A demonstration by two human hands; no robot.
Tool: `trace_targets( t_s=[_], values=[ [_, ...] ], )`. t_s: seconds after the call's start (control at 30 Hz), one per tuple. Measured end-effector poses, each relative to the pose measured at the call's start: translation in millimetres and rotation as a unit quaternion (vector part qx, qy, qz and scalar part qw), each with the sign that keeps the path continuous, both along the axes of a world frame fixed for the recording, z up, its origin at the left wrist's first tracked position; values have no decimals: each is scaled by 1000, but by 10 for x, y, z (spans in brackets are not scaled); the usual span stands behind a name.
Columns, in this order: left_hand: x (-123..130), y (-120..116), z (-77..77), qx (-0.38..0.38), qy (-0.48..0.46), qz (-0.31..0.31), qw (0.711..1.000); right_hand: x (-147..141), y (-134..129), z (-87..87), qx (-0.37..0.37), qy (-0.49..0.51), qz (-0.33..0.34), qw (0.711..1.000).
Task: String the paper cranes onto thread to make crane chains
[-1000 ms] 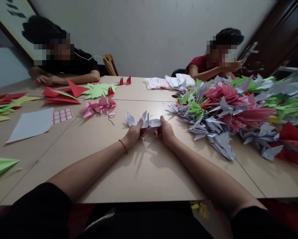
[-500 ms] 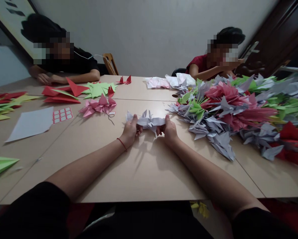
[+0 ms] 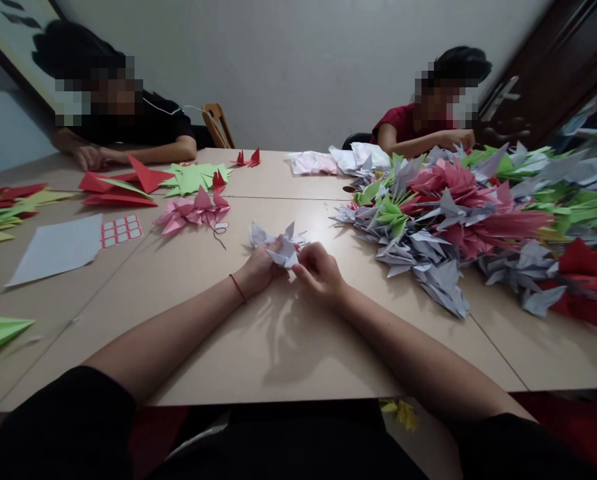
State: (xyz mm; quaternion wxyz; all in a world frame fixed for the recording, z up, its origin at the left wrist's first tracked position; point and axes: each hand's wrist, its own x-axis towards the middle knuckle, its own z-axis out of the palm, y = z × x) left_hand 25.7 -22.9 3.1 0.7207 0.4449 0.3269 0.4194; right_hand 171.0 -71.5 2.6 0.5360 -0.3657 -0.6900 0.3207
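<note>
Over the middle of the table, my left hand [image 3: 262, 272] is closed around a small bunch of pale lavender origami cranes [image 3: 284, 252]. Their pointed wings stick up and out past my fingers. My right hand [image 3: 322, 270] is close against the bunch's right side, its fingers curled and its thumb tip at the edge of the nearest folded crane. What lies between that thumb and finger is too small to make out. Shadows of both hands and the cranes fall on the tabletop below.
A large heap of folded cranes [image 3: 458, 213] covers the table's right side. On the left are pink cranes [image 3: 196, 212] with a cord, red folded paper [image 3: 116, 187], a white sheet [image 3: 56, 250] and a label sheet [image 3: 122, 231]. Two people sit opposite; white packets [image 3: 313, 164] lie between them.
My right hand has let go of the stretched bunch's right end and curled in beside it. The cranes have turned and bunched toward my left hand. The person at right has lowered their hands.
</note>
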Motion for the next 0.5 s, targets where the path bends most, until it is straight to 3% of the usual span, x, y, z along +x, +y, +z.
trace_targets(
  t_s=[0.1, 0.23, 0.5],
  values=[
    [-29, 29, 50, -23, 15, -37, 999, 83, 93, -6, 35, -18, 0, 999],
    [-42, 68, 52, -24, 25, -48, 998, 118, 203, -72, 96, -118, 40, 988],
    [-50, 83, 52, 12, 41, -89, 995, -37, 272, -212, 6, -16, -81, 997]
  ],
)
